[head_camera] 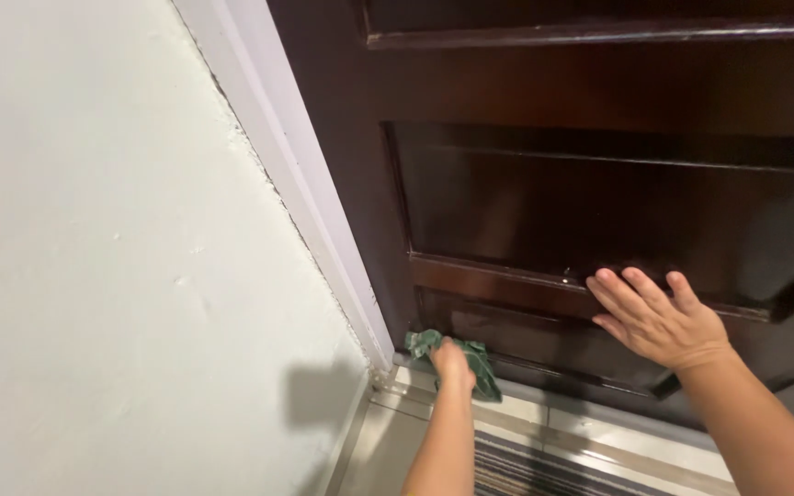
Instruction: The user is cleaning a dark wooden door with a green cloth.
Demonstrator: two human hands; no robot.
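A view from above looks down at the foot of a dark brown, glossy wooden panelled door (pixel 599 193), seen at a steep tilt. The person's left hand (pixel 453 361) reaches down to the bottom left corner of the door and is closed around a crumpled green cloth (pixel 482 360), pressing it against the lowest edge of the door where it meets the frame. Bits of the cloth stick out on both sides of the fist. The right hand (pixel 656 319) is open, fingers spread and flat, palm resting on the raised ledge of the lower door panel, well apart from the cloth and higher up.

To the left of the door runs a pale lilac-white painted door frame (pixel 296 174), and beyond it a plain white plastered wall (pixel 94 257) with small dents and a rough, chipped seam along the frame. Below the door lies a light metal and tile threshold strip (pixel 544 430), and nearer the viewer a striped grey and dark doormat (pixel 544 470). A soft shadow falls on the wall near the bottom corner.

The left hand covers most of the cloth, so its full shape cannot be made out. Both forearms are cut off by the bottom edge. The top and right side of the door run out of view, and the doormat shows only in part.
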